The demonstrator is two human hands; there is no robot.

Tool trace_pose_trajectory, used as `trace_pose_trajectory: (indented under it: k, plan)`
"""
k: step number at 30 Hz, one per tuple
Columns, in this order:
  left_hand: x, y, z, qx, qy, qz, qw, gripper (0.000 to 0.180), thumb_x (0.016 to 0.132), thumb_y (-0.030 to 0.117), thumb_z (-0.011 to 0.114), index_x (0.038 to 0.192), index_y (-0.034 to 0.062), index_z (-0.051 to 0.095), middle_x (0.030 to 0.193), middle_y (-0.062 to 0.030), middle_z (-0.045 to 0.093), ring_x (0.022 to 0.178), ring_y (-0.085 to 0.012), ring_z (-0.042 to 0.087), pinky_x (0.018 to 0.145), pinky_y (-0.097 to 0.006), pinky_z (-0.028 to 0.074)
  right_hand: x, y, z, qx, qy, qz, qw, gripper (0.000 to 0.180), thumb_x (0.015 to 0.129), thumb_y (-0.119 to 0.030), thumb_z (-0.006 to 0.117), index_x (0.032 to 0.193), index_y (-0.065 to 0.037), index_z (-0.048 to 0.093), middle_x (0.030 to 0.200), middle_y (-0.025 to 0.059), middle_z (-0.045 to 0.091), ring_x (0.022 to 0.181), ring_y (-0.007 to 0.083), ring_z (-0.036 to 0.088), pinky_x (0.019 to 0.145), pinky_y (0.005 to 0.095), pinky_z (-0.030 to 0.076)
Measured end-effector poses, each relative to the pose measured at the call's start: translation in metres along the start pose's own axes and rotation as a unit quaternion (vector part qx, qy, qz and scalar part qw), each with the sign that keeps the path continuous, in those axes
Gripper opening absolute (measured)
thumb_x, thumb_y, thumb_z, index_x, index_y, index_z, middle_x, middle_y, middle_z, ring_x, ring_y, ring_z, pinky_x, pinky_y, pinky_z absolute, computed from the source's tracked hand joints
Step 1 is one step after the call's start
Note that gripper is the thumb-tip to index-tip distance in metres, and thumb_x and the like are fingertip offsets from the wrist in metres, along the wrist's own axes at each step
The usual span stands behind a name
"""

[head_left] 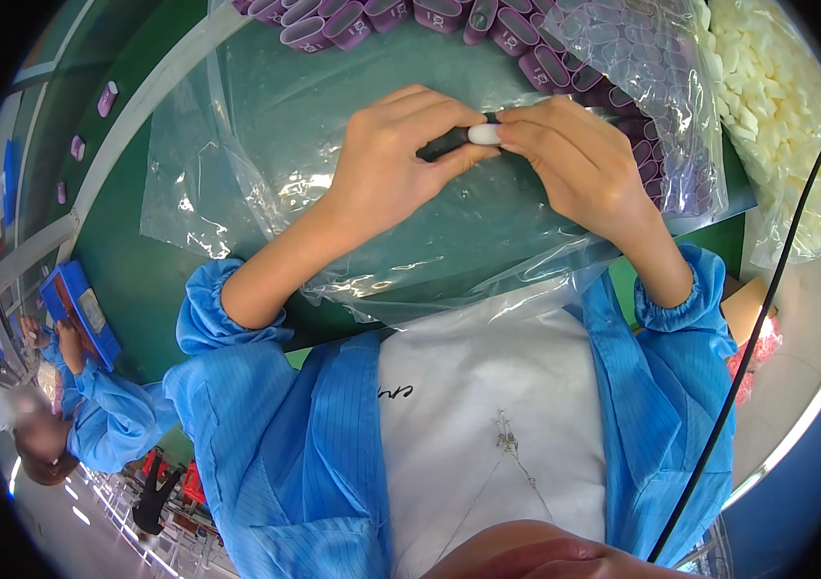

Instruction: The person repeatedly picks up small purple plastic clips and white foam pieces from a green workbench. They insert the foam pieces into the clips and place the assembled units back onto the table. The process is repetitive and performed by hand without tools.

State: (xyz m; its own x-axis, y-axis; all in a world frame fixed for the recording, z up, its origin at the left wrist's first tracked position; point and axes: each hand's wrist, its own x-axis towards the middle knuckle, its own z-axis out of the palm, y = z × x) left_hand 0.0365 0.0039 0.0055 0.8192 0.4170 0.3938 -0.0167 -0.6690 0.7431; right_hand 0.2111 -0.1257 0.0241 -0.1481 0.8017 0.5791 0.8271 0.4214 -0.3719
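Observation:
My left hand [399, 154] is closed around a small dark oblong case [444, 145], of which only one end shows between the fingers. Against that end, my right hand [570, 154] pinches a small white foam piece [484, 134] with thumb and fingertips. Both hands meet above a clear plastic sheet [285, 125] spread over the green table [135, 270]. Whether the foam is partly inside the case I cannot tell.
Several purple oblong cases [352, 21] lie in a row along the far edge, more inside a clear bag [637, 68]. A bag of white foam pieces [777, 106] sits at right. A co-worker in blue [92, 405] works at left beside a blue tray [82, 309]. A black cable [767, 309] hangs at right.

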Motion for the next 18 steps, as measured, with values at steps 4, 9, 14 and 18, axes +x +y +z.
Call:
trace_pose_trajectory:
  k: [4,9,14,18]
  plan:
    - [0.001,0.003,0.001,-0.007,-0.006,-0.005,1.000,0.022,0.071,0.009,0.084,0.089,0.0048,0.071,0.085,-0.0079,0.071,0.078,-0.0255,0.067,0.067,-0.034,0.054,-0.010,-0.004,0.002,-0.072,-0.007,-0.047,0.996,0.041,0.065,-0.004,0.069,0.105,0.006,0.069,0.102,0.0171,0.068,0.080,0.0280,0.066,0.064,0.0333,0.058]
    - [-0.001,0.001,0.005,-0.015,-0.009,-0.009,1.000,0.023,0.071,0.008,0.083,0.090,0.0040,0.071,0.087,-0.0085,0.071,0.078,-0.0262,0.067,0.068,-0.035,0.054,-0.019,0.001,0.011,-0.062,0.027,-0.044,0.997,0.044,0.063,-0.005,0.070,0.105,0.006,0.070,0.103,0.0171,0.067,0.079,0.0270,0.065,0.062,0.0321,0.057]
    - [-0.001,0.006,0.007,-0.017,-0.013,-0.018,1.000,0.023,0.071,0.004,0.082,0.090,0.0025,0.070,0.090,-0.0093,0.071,0.079,-0.0275,0.067,0.069,-0.035,0.054,-0.015,-0.003,0.015,-0.029,0.037,-0.012,0.999,0.042,0.063,-0.005,0.071,0.105,0.000,0.073,0.097,0.0120,0.066,0.075,0.0242,0.063,0.056,0.0302,0.054]
    - [0.001,0.006,0.008,-0.017,-0.034,-0.026,0.999,0.024,0.071,0.001,0.082,0.093,0.0011,0.072,0.090,-0.0097,0.073,0.082,-0.0247,0.069,0.075,-0.031,0.054,-0.020,-0.005,0.012,0.018,0.020,0.037,0.999,0.040,0.068,-0.004,0.076,0.107,-0.002,0.074,0.097,0.0132,0.066,0.078,0.0264,0.064,0.062,0.0325,0.055]
